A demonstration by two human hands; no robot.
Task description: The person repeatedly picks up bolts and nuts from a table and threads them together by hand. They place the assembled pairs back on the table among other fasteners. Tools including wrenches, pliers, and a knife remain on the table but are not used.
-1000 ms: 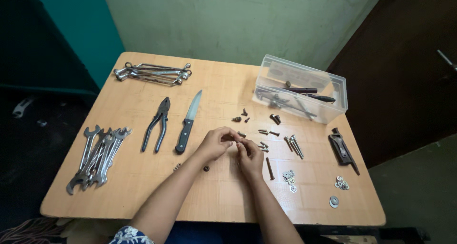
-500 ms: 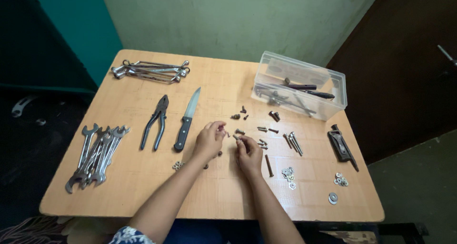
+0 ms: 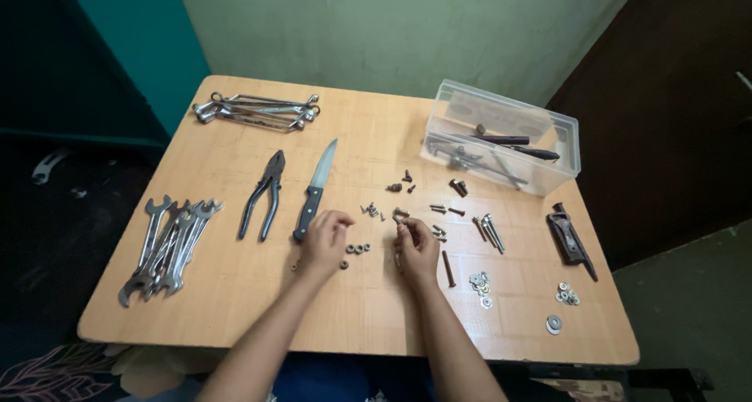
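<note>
My right hand (image 3: 416, 245) pinches a small bolt (image 3: 400, 215) at its fingertips, just above the wooden table (image 3: 235, 308). My left hand (image 3: 324, 240) hovers a little to the left with curled fingers; whether it holds anything I cannot tell. Between the hands lie a few small nuts (image 3: 358, 248). More small screws (image 3: 370, 210) and bolts (image 3: 442, 209) are scattered just beyond my fingers.
A knife (image 3: 315, 190) and pliers (image 3: 265, 193) lie left of my hands. Spanners are piled at the left (image 3: 167, 241) and at the back (image 3: 254, 110). A clear plastic box (image 3: 501, 138) with tools stands back right. Long bolts (image 3: 489, 231), washers (image 3: 479, 282), and a dark tool (image 3: 571, 240) lie right.
My hands have come apart: the left moved left, away from the right. The right still holds a small bolt. Small nuts now show on the table between them.
</note>
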